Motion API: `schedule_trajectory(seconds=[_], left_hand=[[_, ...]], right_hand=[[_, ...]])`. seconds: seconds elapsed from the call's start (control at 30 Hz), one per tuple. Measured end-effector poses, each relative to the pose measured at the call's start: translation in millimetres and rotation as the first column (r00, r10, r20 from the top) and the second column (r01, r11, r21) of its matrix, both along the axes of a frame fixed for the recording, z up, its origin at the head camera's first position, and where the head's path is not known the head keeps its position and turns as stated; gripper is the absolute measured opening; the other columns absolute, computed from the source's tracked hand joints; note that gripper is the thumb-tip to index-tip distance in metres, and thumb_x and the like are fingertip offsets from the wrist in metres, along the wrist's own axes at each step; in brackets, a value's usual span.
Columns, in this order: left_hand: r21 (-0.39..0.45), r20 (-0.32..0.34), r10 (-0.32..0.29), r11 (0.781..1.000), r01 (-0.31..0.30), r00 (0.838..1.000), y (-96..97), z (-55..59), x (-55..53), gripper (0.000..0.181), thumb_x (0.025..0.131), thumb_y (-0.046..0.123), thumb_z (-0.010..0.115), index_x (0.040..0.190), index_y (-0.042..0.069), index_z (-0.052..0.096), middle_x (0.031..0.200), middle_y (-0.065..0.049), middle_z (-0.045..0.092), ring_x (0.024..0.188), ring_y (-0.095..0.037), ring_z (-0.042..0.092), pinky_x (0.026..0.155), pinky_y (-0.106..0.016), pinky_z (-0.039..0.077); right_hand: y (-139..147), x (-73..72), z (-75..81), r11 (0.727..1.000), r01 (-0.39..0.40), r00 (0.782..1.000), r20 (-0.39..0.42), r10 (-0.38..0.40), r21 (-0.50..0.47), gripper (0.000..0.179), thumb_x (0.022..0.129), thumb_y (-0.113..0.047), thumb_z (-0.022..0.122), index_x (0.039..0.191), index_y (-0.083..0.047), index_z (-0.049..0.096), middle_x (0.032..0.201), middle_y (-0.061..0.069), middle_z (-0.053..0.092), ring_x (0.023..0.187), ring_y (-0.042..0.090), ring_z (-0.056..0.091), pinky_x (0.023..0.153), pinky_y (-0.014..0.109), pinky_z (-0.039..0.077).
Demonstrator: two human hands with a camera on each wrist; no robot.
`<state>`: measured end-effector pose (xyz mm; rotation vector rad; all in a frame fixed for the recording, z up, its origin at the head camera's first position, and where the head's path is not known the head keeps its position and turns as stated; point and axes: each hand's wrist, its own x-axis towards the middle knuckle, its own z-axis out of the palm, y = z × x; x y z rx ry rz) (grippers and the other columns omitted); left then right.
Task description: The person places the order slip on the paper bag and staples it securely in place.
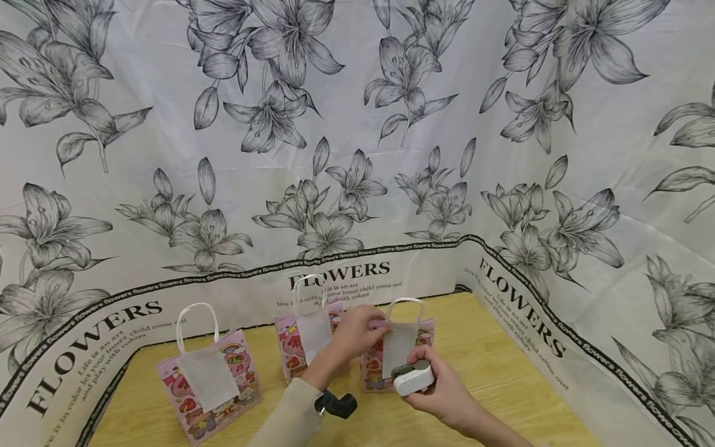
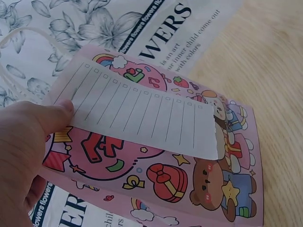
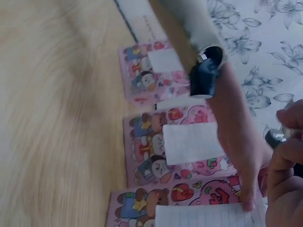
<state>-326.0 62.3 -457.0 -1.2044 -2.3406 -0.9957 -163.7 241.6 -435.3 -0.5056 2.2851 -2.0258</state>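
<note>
My left hand (image 1: 357, 335) pinches the top edge of the rightmost pink cartoon gift bag (image 1: 371, 380). Its thumb presses a lined white paper sheet (image 2: 142, 113) against the bag's front, and its other fingers are mostly hidden behind. One short end of the sheet is torn and ragged. In the head view, my right hand (image 1: 447, 388) holds a small white-and-grey stapler (image 1: 414, 379) close to the sheet's lower right corner. The right wrist view shows only a dark, shiny part of the stapler (image 3: 275, 137) between the fingers. A white handle (image 1: 406, 300) stands up from this bag.
Two similar pink bags stand to the left, a middle one (image 1: 287, 347) and a far-left one (image 1: 251, 363), each with a white sheet on its front. A flower-printed cloth (image 1: 357, 155) rises behind and beside the wooden table (image 1: 491, 347).
</note>
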Motion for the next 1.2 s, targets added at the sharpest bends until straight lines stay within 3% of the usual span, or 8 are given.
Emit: schedule_trajectory(seconds=[0.13, 0.3, 0.4, 0.5, 0.63, 0.73, 0.9, 1.2], left_hand=[[-0.038, -0.078, 0.057, 0.997, -0.060, 0.995, -0.8, 3.1, -5.1, 0.008, 0.087, 0.028, 0.075, 0.087, 0.020, 0.075, 0.082, 0.011, 0.066, 0.072, -0.002, 0.057, 0.065, -0.020, 0.046], [-0.060, -0.079, 0.097, 0.993, -0.101, 0.992, -0.5, 5.8, -6.4, 0.012, 0.086, 0.029, 0.076, 0.089, 0.018, 0.076, 0.085, 0.009, 0.068, 0.078, -0.008, 0.060, 0.071, -0.025, 0.048], [-0.052, -0.095, 0.121, 0.991, -0.127, 0.988, -1.2, 5.9, -5.4, 0.017, 0.086, 0.031, 0.076, 0.094, 0.016, 0.075, 0.095, 0.007, 0.070, 0.088, -0.011, 0.062, 0.078, -0.028, 0.049], [-0.030, -0.139, 0.149, 0.988, -0.154, 0.979, -4.7, 6.8, -1.5, 0.026, 0.086, 0.033, 0.076, 0.104, 0.015, 0.074, 0.107, 0.003, 0.068, 0.101, -0.016, 0.060, 0.088, -0.033, 0.048], [0.040, -0.168, 0.189, 0.982, -0.185, 0.968, -15.3, 10.3, 9.4, 0.028, 0.087, 0.031, 0.075, 0.109, 0.013, 0.072, 0.115, -0.001, 0.066, 0.111, -0.021, 0.057, 0.097, -0.041, 0.044], [0.084, -0.136, 0.197, 0.979, -0.186, 0.971, -27.7, 11.2, 20.3, 0.022, 0.087, 0.025, 0.075, 0.106, 0.012, 0.072, 0.112, -0.001, 0.066, 0.110, -0.020, 0.058, 0.100, -0.041, 0.042], [0.068, -0.055, 0.217, 0.975, -0.213, 0.975, -54.7, 6.5, 39.5, 0.014, 0.088, 0.019, 0.074, 0.100, 0.013, 0.072, 0.104, 0.004, 0.067, 0.101, -0.016, 0.060, 0.086, -0.034, 0.050], [-0.045, 0.126, 0.251, 0.968, -0.247, 0.960, -108.2, -23.7, 62.9, 0.008, 0.092, 0.020, 0.069, 0.097, 0.016, 0.074, 0.097, 0.007, 0.068, 0.089, -0.012, 0.063, 0.077, -0.035, 0.052]], right_hand=[[-5, -4.9, -14.1, 0.987, 0.005, 0.970, -0.240, 0.034, 0.161, 0.033, 0.080, -0.012, 0.081, 0.103, -0.008, 0.057, 0.097, 0.012, 0.059, 0.075, 0.014, 0.060, 0.055, 0.031, 0.054], [-7, -12.3, -33.9, 0.922, 0.096, 0.868, -0.485, 0.107, 0.374, 0.025, 0.079, -0.025, 0.082, 0.100, -0.023, 0.067, 0.094, -0.003, 0.067, 0.071, 0.003, 0.057, 0.049, 0.022, 0.048], [-8, -17.8, -48.0, 0.859, 0.171, 0.813, -0.562, 0.153, 0.482, 0.023, 0.079, -0.033, 0.081, 0.097, -0.027, 0.068, 0.095, -0.011, 0.066, 0.077, 0.000, 0.056, 0.056, 0.019, 0.047], [-8, -23.1, -63.8, 0.809, 0.206, 0.797, -0.574, 0.189, 0.551, 0.022, 0.079, -0.040, 0.079, 0.095, -0.028, 0.069, 0.095, -0.016, 0.064, 0.081, 0.000, 0.055, 0.062, 0.020, 0.047], [-9, -27.7, -80.7, 0.797, 0.164, 0.838, -0.508, 0.199, 0.581, 0.021, 0.082, -0.040, 0.077, 0.095, -0.026, 0.069, 0.093, -0.018, 0.063, 0.082, 0.000, 0.056, 0.064, 0.023, 0.048], [-7, -30.0, -90.1, 0.787, 0.126, 0.878, -0.437, 0.194, 0.603, 0.020, 0.082, -0.040, 0.078, 0.092, -0.026, 0.068, 0.090, -0.020, 0.062, 0.080, -0.002, 0.055, 0.067, 0.025, 0.049], [-5, -34.6, -103.6, 0.754, 0.081, 0.933, -0.315, 0.173, 0.652, 0.021, 0.079, -0.044, 0.079, 0.089, -0.027, 0.069, 0.087, -0.023, 0.059, 0.078, -0.003, 0.054, 0.064, 0.023, 0.047], [-9, -39.2, -116.9, 0.746, -0.001, 0.970, -0.179, 0.161, 0.666, 0.021, 0.078, -0.041, 0.080, 0.087, -0.023, 0.072, 0.083, -0.022, 0.057, 0.072, -0.002, 0.051, 0.059, 0.023, 0.044]])
